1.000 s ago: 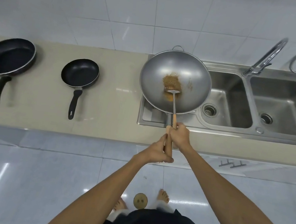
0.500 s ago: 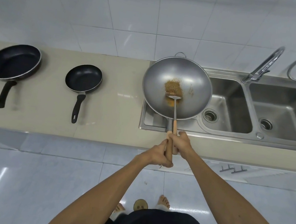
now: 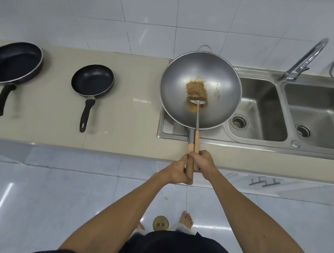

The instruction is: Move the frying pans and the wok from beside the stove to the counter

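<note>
A steel wok [image 3: 220, 86] hangs over the left end of the sink, its round bowl covering the drainboard. Brown crumbly food [image 3: 195, 87] lies in its middle, with a metal spatula [image 3: 197, 117] resting blade-down against it. My left hand [image 3: 177, 173] is closed around the wok's wooden handle at the counter's front edge. Right beside it, my right hand [image 3: 203, 160] is closed on the spatula's wooden handle. A large black frying pan [image 3: 11, 63] sits at the far left of the beige counter [image 3: 132, 122]. A small black frying pan [image 3: 92, 80] sits between it and the wok, handle toward me.
A double steel sink [image 3: 266, 109] fills the counter's right side, with a curved faucet [image 3: 304, 59] behind the basins. White tiled wall runs along the back. On the glossy floor by my bare feet lies a small round wooden object [image 3: 160, 223].
My hands, the wok and the spatula keep almost the same place over the sink's left end. Only the view has shifted slightly; both frying pans stay put.
</note>
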Available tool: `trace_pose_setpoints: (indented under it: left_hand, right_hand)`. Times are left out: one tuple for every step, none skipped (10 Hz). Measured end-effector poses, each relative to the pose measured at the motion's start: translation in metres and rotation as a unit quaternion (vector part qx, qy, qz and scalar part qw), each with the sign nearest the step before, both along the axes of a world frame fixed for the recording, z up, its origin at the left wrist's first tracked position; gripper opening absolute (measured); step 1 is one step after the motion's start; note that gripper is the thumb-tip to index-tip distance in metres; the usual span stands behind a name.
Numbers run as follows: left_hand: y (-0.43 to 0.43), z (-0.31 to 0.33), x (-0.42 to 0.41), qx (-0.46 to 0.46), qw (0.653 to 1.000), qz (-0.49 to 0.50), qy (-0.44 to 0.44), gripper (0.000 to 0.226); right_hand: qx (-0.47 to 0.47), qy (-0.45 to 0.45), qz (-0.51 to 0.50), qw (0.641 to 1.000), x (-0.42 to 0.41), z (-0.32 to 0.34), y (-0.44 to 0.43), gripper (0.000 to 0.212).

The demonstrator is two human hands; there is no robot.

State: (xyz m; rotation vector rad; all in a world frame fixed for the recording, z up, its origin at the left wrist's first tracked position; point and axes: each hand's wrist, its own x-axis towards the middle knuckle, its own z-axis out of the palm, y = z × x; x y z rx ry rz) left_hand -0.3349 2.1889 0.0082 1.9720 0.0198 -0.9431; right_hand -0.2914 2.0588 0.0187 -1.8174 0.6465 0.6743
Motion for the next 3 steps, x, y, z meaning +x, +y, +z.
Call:
trace_pose_setpoints:
  left_hand:
    - [0.001,0.002,0.001,0.004,1.0,0.003,0.003,0.111]
    - [0.002,0.005,0.003,0.017,1.0,-0.01,-0.003,0.113]
    - [0.009,0.018,0.012,0.044,0.998,-0.039,-0.008,0.114]
  right_hand:
    - [-0.008,-0.008,0.002,1.0,-0.004,0.005,-0.001,0.04]
    - [0.001,-0.012,0.018,1.0,-0.004,0.007,-0.005,0.036]
    - [-0.015,-0.012,0.047,0.999,-0.001,0.019,-0.007,0.049]
